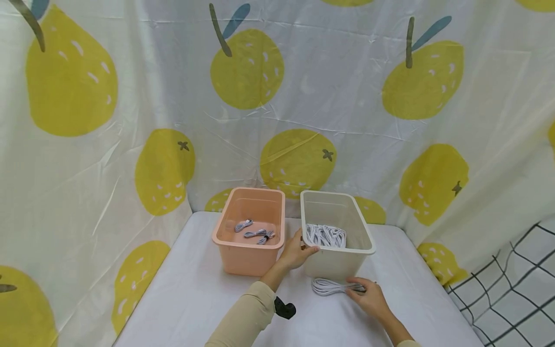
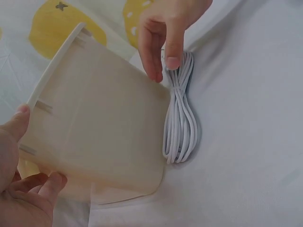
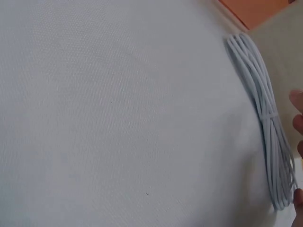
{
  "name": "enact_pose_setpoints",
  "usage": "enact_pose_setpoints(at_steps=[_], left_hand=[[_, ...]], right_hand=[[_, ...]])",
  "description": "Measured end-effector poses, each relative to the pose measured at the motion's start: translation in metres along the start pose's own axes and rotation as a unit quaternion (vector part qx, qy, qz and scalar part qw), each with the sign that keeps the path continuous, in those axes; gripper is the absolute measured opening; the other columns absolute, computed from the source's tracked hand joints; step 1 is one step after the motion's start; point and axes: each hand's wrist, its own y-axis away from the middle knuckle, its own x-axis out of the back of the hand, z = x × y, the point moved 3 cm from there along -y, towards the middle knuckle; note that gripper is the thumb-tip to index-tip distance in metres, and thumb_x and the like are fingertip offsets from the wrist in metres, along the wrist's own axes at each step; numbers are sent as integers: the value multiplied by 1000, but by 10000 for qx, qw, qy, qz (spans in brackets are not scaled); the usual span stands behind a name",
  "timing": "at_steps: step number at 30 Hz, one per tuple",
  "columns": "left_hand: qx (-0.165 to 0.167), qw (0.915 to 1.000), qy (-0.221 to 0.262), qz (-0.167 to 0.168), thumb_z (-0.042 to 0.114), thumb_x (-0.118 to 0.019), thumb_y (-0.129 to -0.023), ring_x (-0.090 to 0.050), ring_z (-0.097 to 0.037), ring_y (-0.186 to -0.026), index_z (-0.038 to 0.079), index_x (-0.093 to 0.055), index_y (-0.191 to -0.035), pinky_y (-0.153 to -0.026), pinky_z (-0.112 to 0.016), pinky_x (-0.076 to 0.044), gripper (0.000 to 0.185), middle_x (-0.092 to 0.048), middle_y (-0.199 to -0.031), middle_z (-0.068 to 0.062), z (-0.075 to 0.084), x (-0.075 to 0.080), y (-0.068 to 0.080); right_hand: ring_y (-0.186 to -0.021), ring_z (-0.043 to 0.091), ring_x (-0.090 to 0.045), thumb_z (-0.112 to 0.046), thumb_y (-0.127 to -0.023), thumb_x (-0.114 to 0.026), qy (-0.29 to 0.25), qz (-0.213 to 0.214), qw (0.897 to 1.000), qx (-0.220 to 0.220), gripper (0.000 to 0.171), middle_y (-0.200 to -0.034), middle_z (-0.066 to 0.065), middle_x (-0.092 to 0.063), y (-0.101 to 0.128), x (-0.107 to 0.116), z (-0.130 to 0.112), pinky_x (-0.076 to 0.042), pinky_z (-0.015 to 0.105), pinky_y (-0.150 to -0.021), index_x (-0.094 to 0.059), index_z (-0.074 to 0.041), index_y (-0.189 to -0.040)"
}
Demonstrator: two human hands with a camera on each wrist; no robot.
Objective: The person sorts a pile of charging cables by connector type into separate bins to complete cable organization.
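- The right hand [image 1: 370, 299] pinched a white cable bundle [image 1: 331, 286] lying on the worktop [image 1: 182, 299], just before the white bin [image 1: 338, 262].
- The left hand [image 1: 297, 250] gripped that bin's near rim; more white cables [image 1: 326, 235] lay inside.
- Beyond, the pink bin [image 1: 243, 258] held small grey cables [image 1: 256, 233].

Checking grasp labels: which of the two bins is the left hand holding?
The left hand grips the white bin, the one with many white cables; the pink bin beside it is untouched.
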Motion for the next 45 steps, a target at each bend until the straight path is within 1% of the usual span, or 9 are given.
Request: enact_pose_setpoints(at_steps=[7, 12, 15, 19, 27, 31, 37, 41, 45], left_hand=[[0, 10000, 0, 50, 16, -76, -97, -58, -31, -123, 1, -38, -154, -101, -38, -51, 70, -60, -133, -17, 0, 3, -1], [-2, 10000, 80, 45, 13, -75, -97, -57, -35, -125, 0, -37, -153, -102, -39, -51, 69, -59, -134, -18, -1, 1, -1], [-67, 9999, 56, 85, 11, -76, -96, -58, -36, -124, -2, -38, -152, -101, -39, -52, 69, -59, -133, -20, -1, -1, -1], [-46, 9999, 29, 84, 12, -76, -96, -58, -37, -124, -2, -37, -153, -100, -39, -52, 70, -59, -134, -21, 0, -1, -1], [54, 10000, 38, 55, 15, -77, -96, -59, -33, -122, -1, -39, -152, -101, -38, -51, 70, -61, -130, -15, -1, 0, 0], [57, 9999, 40, 98, 14, -78, -95, -60, -31, -120, -1, -40, -152, -100, -38, -52, 70, -62, -128, -15, 0, -1, 0], [66, 9999, 108, 2, 16, -76, -97, -59, -35, -122, 0, -37, -154, -100, -36, -52, 71, -61, -129, -16, -3, -5, 0], [-29, 9999, 167, 30, 15, -76, -96, -58, -36, -123, -1, -38, -154, -101, -38, -52, 71, -61, -130, -18, -2, -4, 0], [15, 9999, 119, 73, 16, -77, -96, -60, -32, -120, 0, -40, -152, -100, -38, -52, 69, -62, -127, -16, -2, -1, 0]], right_hand=[[-121, 41, -61, -28, -84, -83, 566, -333, 9973, -317, 33, -121, 12, -73, -2, -11, 6, -37, 69, -101, -79, -12, -113], [-122, 41, -58, -17, -81, -84, 942, -439, 9942, -262, 32, -121, 10, -73, -3, -16, 5, -30, 71, -98, -80, -16, -112], [-122, 41, -57, -11, -82, -84, 939, -406, 9945, -220, 29, -120, 10, -73, -2, -17, 5, -26, 71, -97, -81, -16, -111], [-119, 41, -58, -10, -82, -84, 961, -343, 9947, -119, 27, -117, 9, -74, -5, -18, 7, -25, 71, -96, -82, -16, -108], [-115, 38, -61, -14, -82, -85, 1084, -463, 9930, 70, 25, -114, 5, -76, -7, -17, 8, -31, 71, -96, -82, -18, -107], [-114, 39, -65, -15, -82, -86, 1142, -376, 9925, 219, 25, -113, 4, -76, -4, -11, 4, -37, 71, -95, -83, -18, -106], [-108, 38, -67, -10, -79, -86, 1214, -204, 9915, 426, 22, -107, 5, -77, 3, 3, -3, -42, 70, -92, -83, -16, -100], [-103, 35, -69, -10, -80, -87, 1263, -267, 9890, 727, 22, -104, 3, -77, 2, 10, -8, -50, 63, -90, -83, -15, -100], [-98, 31, -71, -11, -80, -88, 1150, -255, 9868, 1111, 20, -102, 0, -77, -3, 19, -17, -56, 52, -85, -83, -15, -99]])
